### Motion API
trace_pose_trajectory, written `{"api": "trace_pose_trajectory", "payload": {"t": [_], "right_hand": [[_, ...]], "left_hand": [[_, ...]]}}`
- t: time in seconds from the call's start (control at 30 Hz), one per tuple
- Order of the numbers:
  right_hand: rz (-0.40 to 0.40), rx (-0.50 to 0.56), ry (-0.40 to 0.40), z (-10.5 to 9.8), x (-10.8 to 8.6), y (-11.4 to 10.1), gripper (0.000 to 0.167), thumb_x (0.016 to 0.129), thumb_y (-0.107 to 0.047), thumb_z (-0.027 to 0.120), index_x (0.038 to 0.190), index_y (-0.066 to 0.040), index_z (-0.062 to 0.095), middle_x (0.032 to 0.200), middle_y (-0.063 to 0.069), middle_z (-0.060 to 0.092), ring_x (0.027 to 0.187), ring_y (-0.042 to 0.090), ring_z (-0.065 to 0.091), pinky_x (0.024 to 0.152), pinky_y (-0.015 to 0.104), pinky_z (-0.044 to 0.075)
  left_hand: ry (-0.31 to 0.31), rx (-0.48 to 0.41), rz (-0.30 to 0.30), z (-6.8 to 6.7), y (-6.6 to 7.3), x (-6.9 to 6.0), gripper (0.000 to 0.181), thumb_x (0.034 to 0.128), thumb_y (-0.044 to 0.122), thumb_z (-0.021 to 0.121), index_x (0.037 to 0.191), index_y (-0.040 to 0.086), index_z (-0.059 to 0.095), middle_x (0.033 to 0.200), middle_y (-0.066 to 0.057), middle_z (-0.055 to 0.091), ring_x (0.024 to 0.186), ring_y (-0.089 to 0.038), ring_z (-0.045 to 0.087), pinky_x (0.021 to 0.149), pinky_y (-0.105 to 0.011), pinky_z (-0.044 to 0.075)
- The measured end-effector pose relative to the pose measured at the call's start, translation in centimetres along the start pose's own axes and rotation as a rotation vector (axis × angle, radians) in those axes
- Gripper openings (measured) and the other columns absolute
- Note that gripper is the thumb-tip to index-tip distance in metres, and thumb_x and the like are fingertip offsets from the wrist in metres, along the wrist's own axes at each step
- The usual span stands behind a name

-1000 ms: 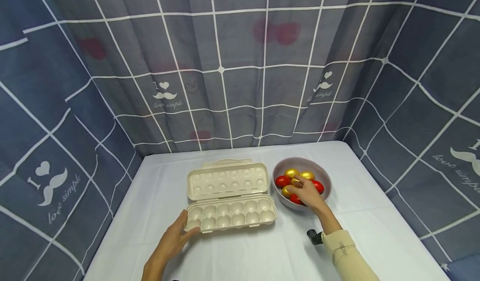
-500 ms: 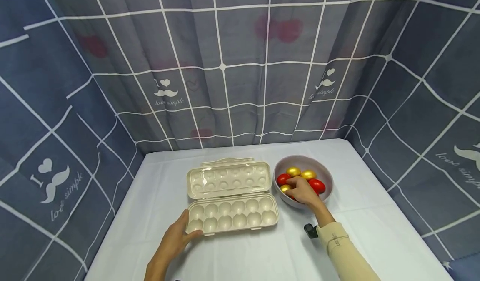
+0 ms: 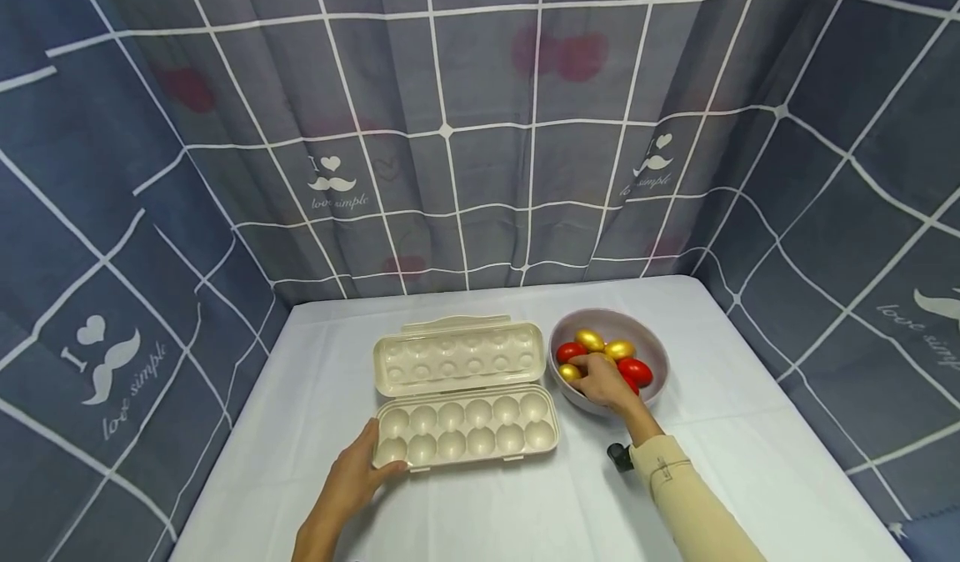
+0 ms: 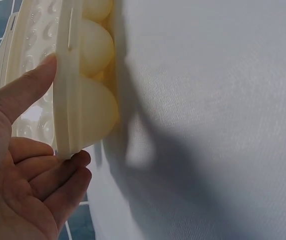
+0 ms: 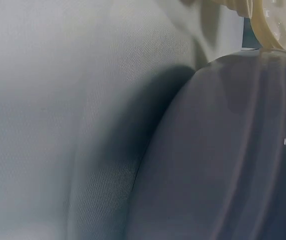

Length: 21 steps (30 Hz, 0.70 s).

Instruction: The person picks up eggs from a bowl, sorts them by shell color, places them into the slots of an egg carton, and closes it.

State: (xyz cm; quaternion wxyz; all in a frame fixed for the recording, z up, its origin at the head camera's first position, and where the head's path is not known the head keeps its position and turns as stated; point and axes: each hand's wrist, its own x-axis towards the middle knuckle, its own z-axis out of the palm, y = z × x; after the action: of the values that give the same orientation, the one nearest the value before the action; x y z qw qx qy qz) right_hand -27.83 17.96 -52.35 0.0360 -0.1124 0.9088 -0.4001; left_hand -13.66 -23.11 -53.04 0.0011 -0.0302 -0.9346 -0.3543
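A cream egg carton (image 3: pixel 465 460) lies open on the table, its lid (image 3: pixel 457 360) folded back and the cups bare. My left hand (image 3: pixel 347 472) holds the left end of the carton. In the left wrist view its thumb (image 4: pixel 35 82) rests on the rim and the other fingers (image 4: pixel 65 182) are bent at the end wall. My right hand (image 3: pixel 603 381) reaches into a mauve bowl (image 3: pixel 651 347) of red and gold eggs. Its fingers are beside a gold egg (image 3: pixel 568 373); the fingertips are partly hidden, so a grip cannot be made out. A red egg (image 3: pixel 635 371) lies right of it.
The bowl stands just right of the carton on a white-covered table (image 3: pixel 480 512). A grey checked curtain (image 3: pixel 480 170) encloses the back and both sides. A black device (image 3: pixel 619 457) sits at the right wrist. The right wrist view shows mostly the bowl's outer wall (image 5: pixel 198 160).
My right hand has sunk deeper among the eggs, moving slightly left and then staying near there. Its fingers have drawn in. My left hand keeps its place on the carton.
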Motion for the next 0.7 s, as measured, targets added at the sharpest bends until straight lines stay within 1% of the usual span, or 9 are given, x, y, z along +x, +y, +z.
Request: {"api": "trace_pose_trajectory", "payload": {"t": [0.07,0.23,0.33,0.4,0.53,0.7], "right_hand": [[-0.007,0.001,0.009,0.0,0.01,-0.05,0.035,0.081,0.006,0.071,0.115,0.01,0.067,0.107,0.018,0.068,0.096,0.029,0.059,0.091,0.046,0.05],[-0.011,0.008,0.029,0.02,0.14,0.22,0.033,0.08,0.005,0.072,0.113,0.008,0.068,0.102,0.015,0.069,0.094,0.029,0.061,0.089,0.046,0.051],[-0.007,0.022,0.047,0.0,0.13,0.25,0.033,0.082,0.0,0.074,0.113,0.008,0.067,0.103,0.016,0.068,0.095,0.03,0.062,0.089,0.048,0.051],[0.009,0.037,0.062,-0.07,-0.03,0.11,0.037,0.082,-0.004,0.075,0.115,0.01,0.065,0.105,0.018,0.067,0.097,0.032,0.062,0.09,0.049,0.051],[0.039,0.037,0.115,-0.11,-0.21,-0.18,0.043,0.083,-0.014,0.077,0.115,0.011,0.062,0.105,0.02,0.067,0.099,0.033,0.063,0.09,0.049,0.052],[0.021,0.058,0.19,0.12,-0.17,-0.6,0.045,0.084,-0.021,0.078,0.115,0.008,0.061,0.107,0.021,0.067,0.099,0.035,0.064,0.089,0.049,0.053]], "left_hand": [[0.001,0.001,-0.003,-0.02,-0.05,0.0,0.097,0.0805,0.029,0.081,0.149,-0.011,0.025,0.151,-0.029,0.032,0.137,-0.045,0.035,0.111,-0.057,0.03],[0.004,0.004,-0.005,0.08,-0.28,-0.06,0.096,0.0814,0.029,0.081,0.15,-0.009,0.026,0.151,-0.028,0.034,0.136,-0.045,0.036,0.111,-0.058,0.03],[0.007,0.003,-0.007,0.11,-0.27,-0.18,0.096,0.0819,0.029,0.08,0.15,-0.01,0.025,0.152,-0.029,0.032,0.137,-0.045,0.034,0.112,-0.058,0.029],[0.007,0.002,-0.012,0.18,-0.24,-0.27,0.097,0.0819,0.03,0.08,0.149,-0.012,0.024,0.152,-0.03,0.03,0.138,-0.046,0.032,0.112,-0.058,0.028],[0.006,-0.004,-0.029,0.37,-0.23,-0.3,0.097,0.0827,0.03,0.079,0.148,-0.015,0.023,0.153,-0.032,0.025,0.139,-0.045,0.029,0.113,-0.056,0.026],[0.006,-0.014,-0.047,0.44,-0.28,-0.28,0.097,0.0828,0.028,0.08,0.148,-0.015,0.022,0.154,-0.031,0.023,0.14,-0.045,0.027,0.114,-0.056,0.024]]}}
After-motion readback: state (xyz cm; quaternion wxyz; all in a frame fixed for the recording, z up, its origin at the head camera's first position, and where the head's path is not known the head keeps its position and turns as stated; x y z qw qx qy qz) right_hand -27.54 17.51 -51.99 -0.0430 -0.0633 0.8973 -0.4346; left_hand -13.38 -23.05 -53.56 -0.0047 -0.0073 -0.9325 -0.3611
